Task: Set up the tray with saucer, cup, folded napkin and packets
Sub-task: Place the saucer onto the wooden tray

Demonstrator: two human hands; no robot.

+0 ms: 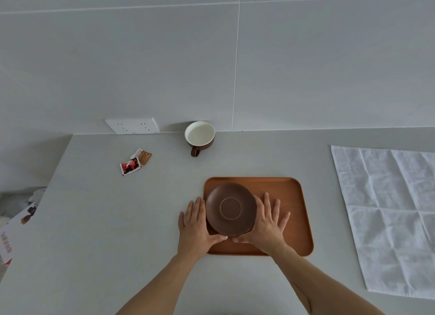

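Round brown ceramic saucer (230,208) was over left half of rectangular orange-brown wooden tray (289,197), w/ left hand (195,223) & right hand (268,223) flanking it, fingers straight & spread, thumbs at near rim. Seated or just above tray: couldn't tell. Prob. step 1 only. Still off tray: brown white-lined cup (200,135) at back of grey counter (117,220), two small packets (135,161) far left, white cloth napkin (388,215) unfolded, cut off at right edge. Packet print unreadable.

Open counter (117,220) lay btwn tray (299,220) and cup (200,135) at back wall (306,67), packets (135,161) sat far left, napkin (388,208) covered right side, saucer (230,208) took up tray's left half
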